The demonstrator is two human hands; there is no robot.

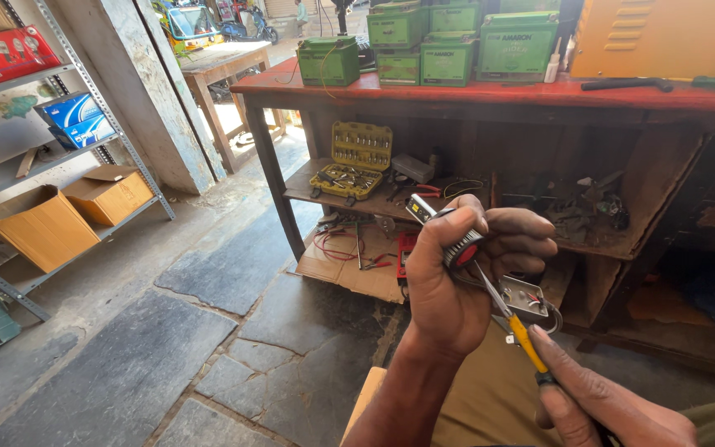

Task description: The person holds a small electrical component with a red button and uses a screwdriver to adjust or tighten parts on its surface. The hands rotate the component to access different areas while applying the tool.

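Left hand (457, 273) is closed tightly around a small metal part (525, 298), a grey box-like piece with a round black and red end and thin wires showing. This part sits in front of the chest, above the lap, well apart from the red workbench (490, 93). Right hand (606, 410) is closed around the dark handle of a screwdriver (516, 327) with a yellow collar; its thin steel shaft goes up into the part between the left fingers.

I judge that the work is at the step of turning or prying a small screw inside the part. The next move probably needs a firm left grip and a straight, steady tip, because the shaft is thin and the metal looks smooth.

Behind, a yellow plastic socket set (351, 161) lies open on the wooden shelf, and green boxy batteries (448, 41) stand on the bench.
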